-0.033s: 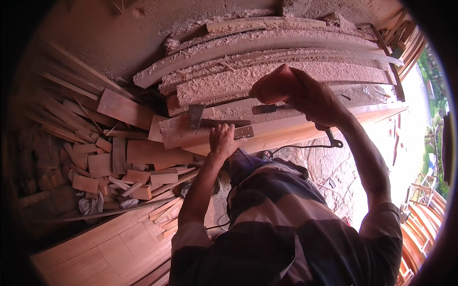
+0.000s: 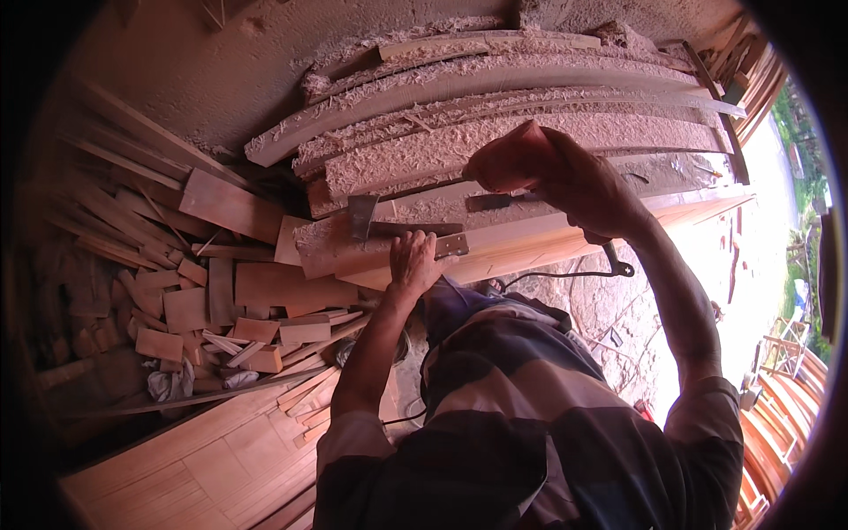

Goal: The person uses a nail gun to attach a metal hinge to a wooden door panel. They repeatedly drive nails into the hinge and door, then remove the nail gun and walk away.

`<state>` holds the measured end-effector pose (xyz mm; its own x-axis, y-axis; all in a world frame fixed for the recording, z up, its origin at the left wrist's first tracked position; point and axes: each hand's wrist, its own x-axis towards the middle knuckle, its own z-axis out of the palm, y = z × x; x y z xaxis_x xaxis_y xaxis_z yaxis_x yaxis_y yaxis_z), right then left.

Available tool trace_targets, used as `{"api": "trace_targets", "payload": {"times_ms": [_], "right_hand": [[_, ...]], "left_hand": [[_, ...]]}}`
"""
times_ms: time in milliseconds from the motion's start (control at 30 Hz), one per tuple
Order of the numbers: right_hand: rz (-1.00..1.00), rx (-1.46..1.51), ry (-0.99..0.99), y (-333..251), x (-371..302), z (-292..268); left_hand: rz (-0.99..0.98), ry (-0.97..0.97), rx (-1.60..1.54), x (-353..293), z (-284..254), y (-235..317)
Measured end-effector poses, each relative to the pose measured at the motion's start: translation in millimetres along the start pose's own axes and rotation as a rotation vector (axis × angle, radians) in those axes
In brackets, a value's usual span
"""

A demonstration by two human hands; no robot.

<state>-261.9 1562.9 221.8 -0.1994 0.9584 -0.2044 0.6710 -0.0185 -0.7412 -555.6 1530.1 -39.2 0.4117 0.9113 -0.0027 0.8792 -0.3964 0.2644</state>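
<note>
My left hand (image 2: 413,261) lies at the near edge of a pale plank, its thumb and fingers closed around a flat brown piece with small light dots (image 2: 451,245). Just beyond the fingers rests a hatchet (image 2: 362,216), its blade to the left and its dark handle toward my hand. My right hand (image 2: 587,181) is raised above the plank and closed. What it holds is mostly hidden; a dark end pokes out below the fist. A dark flat tool (image 2: 488,202) lies on the plank (image 2: 521,237) under it.
Curved boards covered with shavings (image 2: 530,132) are stacked beyond the plank. Wood offcuts (image 2: 185,309) pile up at left, above wide panels (image 2: 212,459). A black cord (image 2: 556,274) runs near the plank's front. Curved slats (image 2: 791,406) stand at lower right.
The view shifts very slightly. Both hands keep their places, and a small red thing on the floor at right shows a little more.
</note>
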Motion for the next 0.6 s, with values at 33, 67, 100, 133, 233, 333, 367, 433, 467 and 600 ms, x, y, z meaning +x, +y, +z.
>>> {"api": "trace_targets", "payload": {"times_ms": [33, 67, 100, 133, 233, 333, 367, 433, 467, 600], "right_hand": [[0.044, 0.047, 0.021, 8, -7, 0], [0.025, 0.043, 0.055, 16, -12, 0], [0.007, 0.036, 0.088, 24, -16, 2], [-0.016, 0.021, 0.126, 31, -19, 4], [-0.136, 0.014, 0.211, 47, -20, 10], [-0.064, 0.093, 0.163, 52, -23, 17], [-0.057, 0.097, 0.149, 52, -24, 18], [-0.01, 0.098, 0.113, 49, -25, 21], [0.008, 0.125, 0.097, 48, -27, 23], [-0.016, 0.103, 0.121, 52, -29, 26]], "left_hand": [[0.008, -0.005, 0.002, 2, 2, 3], [-0.003, -0.056, 0.004, 4, 4, 5], [-0.011, -0.028, -0.023, 5, 5, 6], [-0.041, -0.044, -0.047, 8, 7, 6], [-0.09, -0.018, -0.048, 13, 12, 6], [-0.126, -0.001, -0.014, 15, 18, 9], [-0.138, 0.007, -0.001, 15, 21, 10], [-0.109, 0.13, -0.029, 11, 24, 13], [-0.1, 0.179, -0.032, 8, 26, 14], [0.163, 0.16, -0.064, 2, 34, 17]]}}
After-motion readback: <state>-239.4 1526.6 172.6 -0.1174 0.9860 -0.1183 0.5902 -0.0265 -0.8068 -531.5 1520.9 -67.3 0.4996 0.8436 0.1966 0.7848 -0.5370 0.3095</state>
